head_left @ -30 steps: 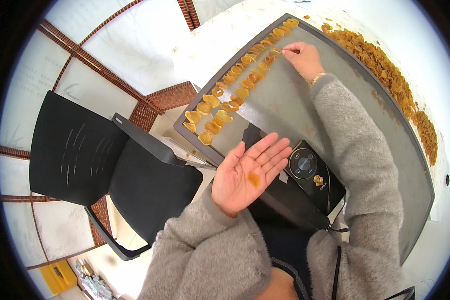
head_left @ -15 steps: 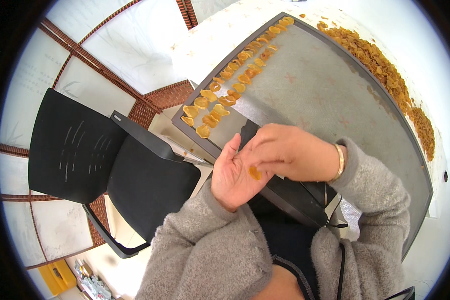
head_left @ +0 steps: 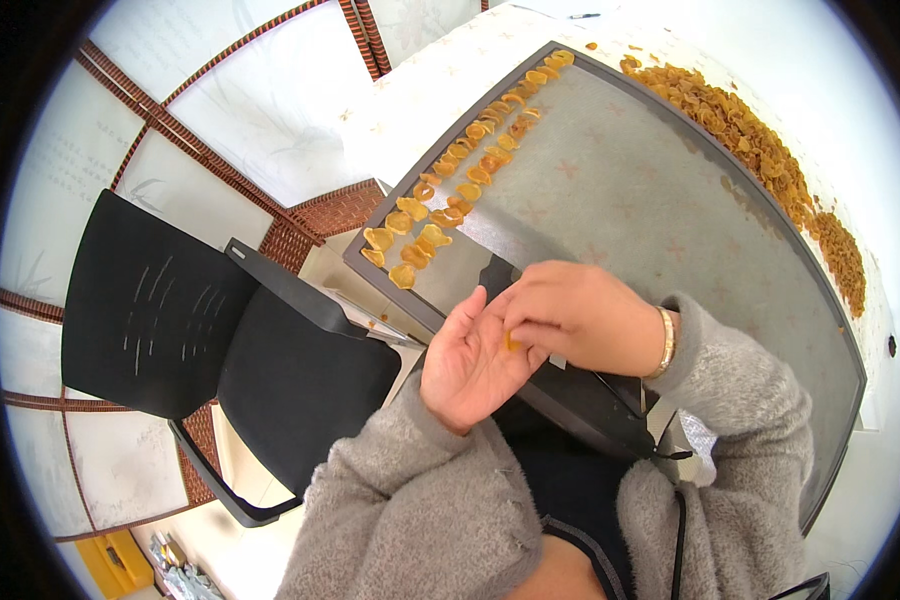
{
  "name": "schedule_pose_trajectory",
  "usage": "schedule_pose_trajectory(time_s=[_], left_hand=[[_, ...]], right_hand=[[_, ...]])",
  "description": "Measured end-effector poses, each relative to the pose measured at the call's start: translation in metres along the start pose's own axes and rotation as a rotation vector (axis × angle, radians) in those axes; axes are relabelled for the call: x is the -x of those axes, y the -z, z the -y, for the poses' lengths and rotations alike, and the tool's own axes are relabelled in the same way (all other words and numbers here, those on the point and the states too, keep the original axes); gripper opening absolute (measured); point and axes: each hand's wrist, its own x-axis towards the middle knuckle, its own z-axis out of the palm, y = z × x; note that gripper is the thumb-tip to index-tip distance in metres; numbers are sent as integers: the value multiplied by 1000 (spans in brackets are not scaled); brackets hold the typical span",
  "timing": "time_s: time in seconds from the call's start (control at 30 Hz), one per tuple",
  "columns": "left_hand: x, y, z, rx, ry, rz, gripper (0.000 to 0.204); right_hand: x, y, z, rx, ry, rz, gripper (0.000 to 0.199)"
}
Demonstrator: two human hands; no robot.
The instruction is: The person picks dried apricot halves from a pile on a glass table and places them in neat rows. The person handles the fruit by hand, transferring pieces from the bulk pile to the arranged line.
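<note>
My left hand (head_left: pixel 460 375) is turned palm up, thumb stretched out and palm spread; its fingertips are hidden behind the other hand. Over that palm, my right hand (head_left: pixel 590 315) pinches a small yellow-orange dried slice (head_left: pixel 511 341), which seems to touch the palm. Beyond both hands slants a dark-framed mesh screen (head_left: pixel 610 190). Two rows of similar dried slices (head_left: pixel 433 236) lie along its left side.
A long heap of dried slices (head_left: pixel 730 120) lies on the white patterned tablecloth (head_left: pixel 425 85) past the screen's far right edge. To the left stands a black office chair (head_left: pixel 310 350), with a folding panel screen (head_left: pixel 255 110) behind it. A yellow case (head_left: pixel 115 562) sits lower left.
The slice has turned from flat-facing to nearly edge-on between my right fingers. My view has shifted slightly, and both hands appear a little lower.
</note>
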Motion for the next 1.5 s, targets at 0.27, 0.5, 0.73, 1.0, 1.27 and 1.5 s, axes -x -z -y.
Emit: schedule_pose_trajectory(time_s=[0.27, 0.5, 0.73, 1.0, 1.27, 1.5], left_hand=[[-2, -13, 3, -379, -62, -323, 36], [-1, -9, 0, -346, -100, -347, 18], [0, -8, 0, -538, -188, -348, 12], [0, -13, 3, -838, -242, -361, 14], [0, -15, 1, -862, -261, -418, 13], [21, -17, -9, -881, -211, -301, 14]], right_hand=[[5, 19, -1, -123, -412, -165, 10], [12, 15, -7, -15, -114, -206, 10], [13, 21, 1, -314, -354, -158, 8], [11, 27, 2, -460, -580, -58, 7], [1, 37, -4, -409, -608, 108, 13], [-43, 86, -89, -380, -631, -284, 16]])
